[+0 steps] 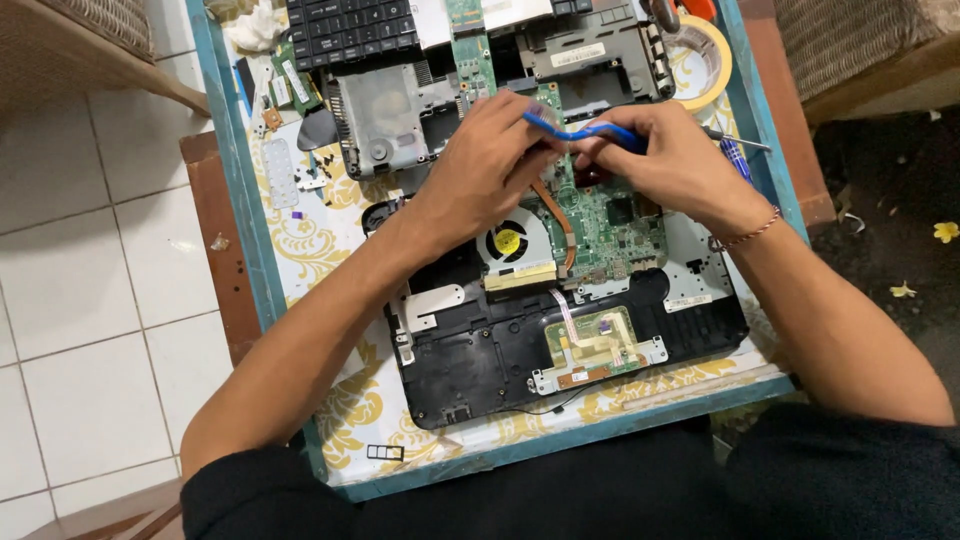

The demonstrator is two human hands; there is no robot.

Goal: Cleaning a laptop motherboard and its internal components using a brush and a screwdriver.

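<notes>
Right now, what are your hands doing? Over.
Left hand and right hand both grip blue tool. Over green circuit board. Fan just below.

A round yellow label [509, 241] sits on the fan hub at frame centre. A white rectangular label [578, 55] lies on the grey chassis at 12 o'clock. A white strip label [296, 82] lies at 10 o'clock.

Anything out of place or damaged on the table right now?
Nothing looks damaged. Small dark screws lie loose on the patterned tabletop left of the opened black laptop base, easy to lose. Both hands hold a blue plastic tool.
</notes>
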